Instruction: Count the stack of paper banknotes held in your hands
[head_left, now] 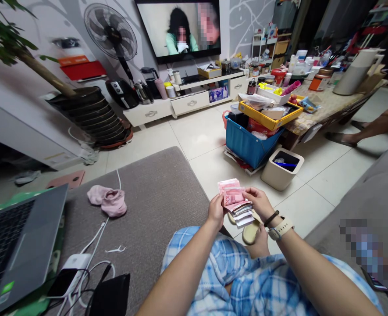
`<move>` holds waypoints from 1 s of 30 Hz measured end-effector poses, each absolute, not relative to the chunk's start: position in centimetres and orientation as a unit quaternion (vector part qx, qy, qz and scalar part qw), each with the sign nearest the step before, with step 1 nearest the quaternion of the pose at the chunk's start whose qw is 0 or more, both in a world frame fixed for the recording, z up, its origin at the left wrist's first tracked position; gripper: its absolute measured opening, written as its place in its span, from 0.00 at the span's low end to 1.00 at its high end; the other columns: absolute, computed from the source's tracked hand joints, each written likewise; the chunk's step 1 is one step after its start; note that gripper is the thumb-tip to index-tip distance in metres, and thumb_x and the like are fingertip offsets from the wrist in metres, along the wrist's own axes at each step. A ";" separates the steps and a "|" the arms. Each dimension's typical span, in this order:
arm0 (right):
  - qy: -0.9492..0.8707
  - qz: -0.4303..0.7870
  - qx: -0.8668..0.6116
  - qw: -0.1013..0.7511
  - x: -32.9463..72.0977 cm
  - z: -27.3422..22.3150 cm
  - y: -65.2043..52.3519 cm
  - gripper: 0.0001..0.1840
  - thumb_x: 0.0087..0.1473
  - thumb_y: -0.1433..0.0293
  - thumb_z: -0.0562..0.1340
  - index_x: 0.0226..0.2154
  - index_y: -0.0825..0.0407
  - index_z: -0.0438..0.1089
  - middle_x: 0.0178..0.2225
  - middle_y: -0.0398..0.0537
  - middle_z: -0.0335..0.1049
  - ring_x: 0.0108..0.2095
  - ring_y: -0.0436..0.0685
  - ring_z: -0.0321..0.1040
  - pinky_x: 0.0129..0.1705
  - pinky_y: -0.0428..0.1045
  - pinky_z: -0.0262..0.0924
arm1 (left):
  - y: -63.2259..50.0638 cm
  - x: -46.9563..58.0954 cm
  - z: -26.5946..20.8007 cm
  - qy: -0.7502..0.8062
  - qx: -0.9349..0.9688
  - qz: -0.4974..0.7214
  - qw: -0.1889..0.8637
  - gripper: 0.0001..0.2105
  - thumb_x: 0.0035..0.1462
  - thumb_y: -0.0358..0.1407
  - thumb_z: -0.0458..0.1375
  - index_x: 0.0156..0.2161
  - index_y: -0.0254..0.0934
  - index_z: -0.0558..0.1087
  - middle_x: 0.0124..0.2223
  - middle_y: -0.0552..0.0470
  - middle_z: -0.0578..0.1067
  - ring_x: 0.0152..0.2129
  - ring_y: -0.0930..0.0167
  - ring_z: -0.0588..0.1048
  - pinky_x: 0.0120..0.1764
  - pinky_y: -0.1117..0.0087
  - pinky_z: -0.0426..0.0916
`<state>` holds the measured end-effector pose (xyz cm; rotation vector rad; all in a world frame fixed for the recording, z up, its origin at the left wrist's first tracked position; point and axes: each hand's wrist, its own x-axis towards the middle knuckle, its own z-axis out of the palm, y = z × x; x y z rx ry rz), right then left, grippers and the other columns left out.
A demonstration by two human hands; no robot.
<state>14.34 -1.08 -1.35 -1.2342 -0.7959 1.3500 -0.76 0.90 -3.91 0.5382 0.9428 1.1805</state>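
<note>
A folded stack of pinkish-red banknotes (233, 196) is held between my two hands, above my lap. My left hand (216, 210) grips the stack along its left side, thumb on top. At the right side, the fingers of my right hand (258, 202) pinch the edge of the notes. Pale layered ends of the stack fan out at the bottom, and I cannot make out what each layer is. A watch (281, 227) with a light strap and a dark bracelet (272, 218) sit on my right wrist.
On the grey couch (161, 197) lie pink socks (108, 200), a laptop (19, 245), a power strip (77, 261) with cables, and a black pouch (110, 295). Beyond my hands stand a trash bin (282, 169) and a blue box (251, 142) beside a cluttered table (338, 103). Another person's leg (378, 120) shows at right.
</note>
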 end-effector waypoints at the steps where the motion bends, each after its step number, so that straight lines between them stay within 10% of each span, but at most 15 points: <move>1: -0.337 0.568 -0.521 0.541 14.4 -1.4 -1.1 0.25 0.31 0.50 0.75 0.23 0.52 0.71 0.22 0.43 0.71 0.24 0.53 0.64 0.29 0.49 0.58 | 0.9 -0.8 -4.0 0.420 0.242 0.531 0.695 0.13 0.43 0.43 0.66 0.29 0.34 0.76 0.27 0.51 0.77 0.25 0.69 0.74 0.32 0.69 0.68; 30: -0.347 0.566 -0.518 0.539 14.3 -1.7 -1.1 0.24 0.33 0.51 0.74 0.22 0.52 0.70 0.21 0.41 0.69 0.24 0.52 0.63 0.29 0.48 0.56 | 1.0 -0.8 -4.1 0.408 0.235 0.534 0.702 0.15 0.43 0.43 0.67 0.33 0.32 0.79 0.32 0.47 0.80 0.28 0.67 0.77 0.35 0.67 0.70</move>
